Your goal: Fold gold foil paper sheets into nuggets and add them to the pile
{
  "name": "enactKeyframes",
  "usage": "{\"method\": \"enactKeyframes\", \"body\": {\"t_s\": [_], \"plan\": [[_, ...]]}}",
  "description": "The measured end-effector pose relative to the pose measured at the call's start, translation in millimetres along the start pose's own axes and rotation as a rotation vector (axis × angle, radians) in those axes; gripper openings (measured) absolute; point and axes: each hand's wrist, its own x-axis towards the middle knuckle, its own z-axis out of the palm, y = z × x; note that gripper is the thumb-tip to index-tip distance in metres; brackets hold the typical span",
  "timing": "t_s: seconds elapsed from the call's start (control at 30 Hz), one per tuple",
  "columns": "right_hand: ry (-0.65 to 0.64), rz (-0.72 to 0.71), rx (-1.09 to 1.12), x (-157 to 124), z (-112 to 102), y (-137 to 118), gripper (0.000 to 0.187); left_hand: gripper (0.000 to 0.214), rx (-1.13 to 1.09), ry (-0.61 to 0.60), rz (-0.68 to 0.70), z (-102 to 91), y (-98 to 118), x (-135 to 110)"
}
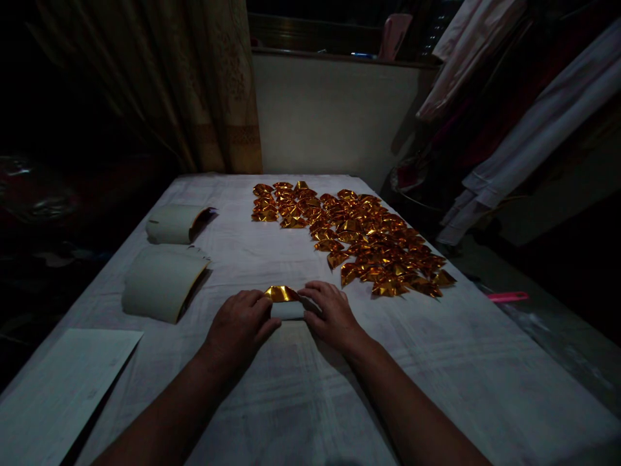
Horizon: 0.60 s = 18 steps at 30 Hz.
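Note:
A sheet of gold foil paper (287,310) with a pale grey-white back lies between my hands near the middle of the table, partly rolled or folded so that a shiny gold strip shows along its far side. My left hand (241,317) grips its left end, thumb toward me and fingers over the top. At the other end my right hand (332,314) holds it in the same way, fingers bent. Beyond, to the right, spreads a large group of folded gold foil pieces (369,239), pointed at their ends. Fingertips partly hide the paper's ends.
Two curved stacks of pale-backed paper, a nearer one (158,285) and a farther one (172,224), lie on the left. A flat white sheet or board (72,382) rests at the near left. Clothes (538,123) hang at right; a curtain (213,84) hangs behind.

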Motion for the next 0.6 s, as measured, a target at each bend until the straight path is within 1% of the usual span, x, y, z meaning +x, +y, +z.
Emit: {"method": "enactKeyframes", "body": {"t_s": [0.13, 0.27, 0.37, 0.47, 0.6], "plan": [[0.0, -0.042, 0.003, 0, 2, -2, 0.048, 0.014, 0.012, -0.003, -0.007, 0.6, -1, 0], [0.028, -0.115, 0.017, 1, 3, 3, 0.034, 0.014, 0.042, -0.009, 0.008, 1.4, -3, 0], [0.034, -0.181, -0.002, 1, 3, 6, 0.024, 0.012, 0.064, 0.04, 0.042, 3.1, -3, -1], [0.028, -0.243, -0.026, 1, 2, 5, 0.02, 0.012, 0.059, 0.086, 0.089, 5.8, 2, -2], [-0.014, -0.277, -0.011, 1, 1, 3, 0.019, 0.013, -0.017, 0.092, 0.141, 11.6, 10, -3]]}}
